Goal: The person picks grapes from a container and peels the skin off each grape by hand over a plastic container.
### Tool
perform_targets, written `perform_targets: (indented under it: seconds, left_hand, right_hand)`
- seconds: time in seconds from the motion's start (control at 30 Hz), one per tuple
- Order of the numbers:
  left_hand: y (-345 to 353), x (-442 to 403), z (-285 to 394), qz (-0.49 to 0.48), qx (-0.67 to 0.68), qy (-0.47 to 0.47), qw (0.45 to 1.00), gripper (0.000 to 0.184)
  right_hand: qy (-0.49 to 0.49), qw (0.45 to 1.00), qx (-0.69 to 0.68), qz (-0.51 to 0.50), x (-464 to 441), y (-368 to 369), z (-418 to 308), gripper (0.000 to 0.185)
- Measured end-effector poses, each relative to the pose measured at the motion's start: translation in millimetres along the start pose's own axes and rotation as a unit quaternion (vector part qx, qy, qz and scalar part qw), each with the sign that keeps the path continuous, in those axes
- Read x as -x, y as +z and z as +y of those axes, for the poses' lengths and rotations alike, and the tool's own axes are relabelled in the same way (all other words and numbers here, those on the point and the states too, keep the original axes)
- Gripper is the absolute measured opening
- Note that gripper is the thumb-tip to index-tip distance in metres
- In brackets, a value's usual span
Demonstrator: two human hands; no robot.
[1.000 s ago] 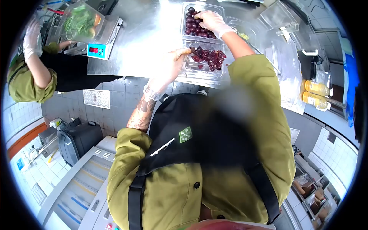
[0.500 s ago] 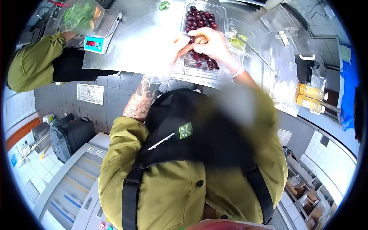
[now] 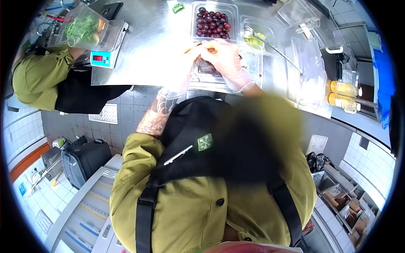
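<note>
My left hand (image 3: pixel 190 55) and my right hand (image 3: pixel 222 58), both in clear plastic gloves, meet fingertip to fingertip. Both are closed in a pinch; whatever lies between the fingers is hidden. Below them is a clear plastic container (image 3: pixel 253 69) with dark red cut grape pieces (image 3: pixel 206 67), mostly covered by my hands. Just beyond my fingers, whole dark red grapes (image 3: pixel 213 23) fill a second clear container. To its right, another clear container (image 3: pixel 270 26) holds pale green pieces (image 3: pixel 255 41) and a long-handled metal spoon (image 3: pixel 282 55).
A co-worker's sleeve (image 3: pixel 40 78) is at the left, beside a digital scale (image 3: pixel 101 59) bearing a clear tub of green herbs (image 3: pixel 80 29). A green leaf (image 3: pixel 178 8) lies on the steel table (image 3: pixel 145 38). Plastic bags (image 3: pixel 310 76) and two yellow bottles (image 3: pixel 344 95) are at the right.
A dark grape showed between my fingers before; now none is visible there. My hands have drawn closer together and cover more of the cut pieces. The view has shifted slightly.
</note>
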State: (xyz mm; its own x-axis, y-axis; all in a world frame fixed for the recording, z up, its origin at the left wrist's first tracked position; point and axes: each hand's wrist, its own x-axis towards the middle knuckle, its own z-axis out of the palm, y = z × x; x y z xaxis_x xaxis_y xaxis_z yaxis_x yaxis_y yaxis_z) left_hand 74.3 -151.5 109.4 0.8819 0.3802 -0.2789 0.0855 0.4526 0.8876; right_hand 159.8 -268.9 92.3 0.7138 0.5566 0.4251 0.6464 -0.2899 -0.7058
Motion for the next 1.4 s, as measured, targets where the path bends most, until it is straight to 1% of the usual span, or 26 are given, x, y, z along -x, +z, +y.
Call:
perform_targets:
  seconds: [0.1, 0.17, 0.2, 0.23, 0.33, 0.37, 0.47, 0.5, 0.53, 0.57, 0.6, 0.63, 0.73, 0.77, 0.83, 0.87, 0.93, 1.0, 1.03, 1.13, 1.17, 1.23, 1.33, 1.37, 1.4]
  left_hand:
    - [-6, 3, 3, -0.007, -0.026, 0.002, 1.000, 0.022]
    - [-14, 1, 2, -0.033, -0.023, 0.000, 0.999, 0.023]
    - [-16, 1, 0, -0.053, -0.009, -0.002, 0.999, 0.024]
    - [-19, 1, -2, -0.073, 0.005, -0.004, 0.997, 0.025]
    - [-25, 4, -1, -0.130, 0.083, -0.004, 0.988, 0.027]
    - [-28, 5, -1, -0.133, 0.101, -0.008, 0.986, 0.027]
    - [-37, 6, -5, -0.146, 0.166, -0.018, 0.975, 0.026]
    - [-41, 4, -7, -0.153, 0.193, -0.018, 0.969, 0.026]
    - [-43, 2, -8, -0.162, 0.220, -0.018, 0.962, 0.025]
    - [-44, 1, -9, -0.149, 0.210, -0.019, 0.966, 0.025]
    - [-43, 1, -9, -0.137, 0.200, -0.019, 0.970, 0.025]
    - [-42, 1, -9, -0.125, 0.189, -0.018, 0.974, 0.025]
    - [-36, 2, -1, -0.137, 0.201, -0.073, 0.967, 0.025]
    - [-37, 1, -4, -0.156, 0.193, -0.082, 0.965, 0.025]
    - [-37, -3, -6, -0.194, 0.176, -0.098, 0.960, 0.025]
    - [-37, -2, -7, -0.162, 0.096, -0.098, 0.977, 0.025]
    - [-27, 8, 5, -0.094, -0.065, -0.095, 0.989, 0.026]
    - [-30, 10, 10, -0.137, -0.151, -0.058, 0.977, 0.026]
    - [-32, 9, 12, -0.156, -0.192, -0.038, 0.968, 0.026]
    - [-37, 6, 16, -0.214, -0.166, -0.064, 0.961, 0.024]
    - [-38, 4, 18, -0.229, -0.184, -0.061, 0.954, 0.024]
    - [-39, 1, 24, -0.259, -0.221, -0.056, 0.939, 0.024]
    - [-39, 0, 33, -0.238, -0.245, -0.066, 0.937, 0.027]
    - [-44, -3, 29, -0.229, -0.178, -0.073, 0.954, 0.027]
    - [-51, -8, 20, -0.220, -0.110, -0.079, 0.966, 0.026]
  right_hand:
    - [0.039, 0.999, -0.030, -0.012, -3, -1, -7, 0.017]
    - [0.151, 0.979, -0.137, -0.019, -6, 1, -5, 0.015]
    - [0.207, 0.960, -0.189, -0.024, -6, 1, -3, 0.014]
    - [0.245, 0.918, -0.308, -0.038, -8, -3, -1, 0.012]
    - [0.287, 0.827, -0.483, -0.011, -7, -6, 7, 0.010]
    - [0.328, 0.802, -0.499, 0.025, -4, -6, 5, 0.011]
    - [0.344, 0.786, -0.509, 0.072, 4, -13, 10, 0.012]
    - [0.294, 0.847, -0.443, 0.018, 8, -15, 14, 0.016]
    - [0.241, 0.909, -0.340, -0.012, 12, -14, 16, 0.018]
    - [0.185, 0.955, -0.230, -0.041, 17, -12, 17, 0.021]
    - [0.127, 0.983, -0.114, -0.069, 20, -13, 10, 0.023]
    - [0.131, 0.986, -0.039, -0.091, 19, -20, -1, 0.035]
    - [0.067, 0.993, 0.009, -0.095, 18, -17, -10, 0.043]
    - [0.019, 0.992, 0.061, -0.110, 18, -15, -6, 0.047]
    - [-0.013, 0.979, 0.120, -0.165, 16, -17, -9, 0.044]
    - [-0.030, 0.970, 0.150, -0.191, 13, -19, -10, 0.043]
    - [-0.031, 0.946, 0.190, -0.262, 7, -27, -18, 0.044]
    - [-0.032, 0.915, 0.227, -0.332, 2, -33, -23, 0.046]
    - [-0.053, 0.920, 0.211, -0.327, 5, -32, -17, 0.045]
    - [-0.054, 0.903, 0.217, -0.368, 4, -38, -25, 0.044]
    - [-0.068, 0.909, 0.219, -0.348, 6, -36, -24, 0.042]
    - [-0.069, 0.910, 0.207, -0.353, 7, -34, -23, 0.040]
    - [-0.050, 0.923, 0.159, -0.347, 7, -33, -21, 0.036]
    - [-0.041, 0.929, 0.138, -0.342, 7, -33, -20, 0.035]
    - [-0.039, 0.947, 0.105, -0.301, 9, -32, -18, 0.033]
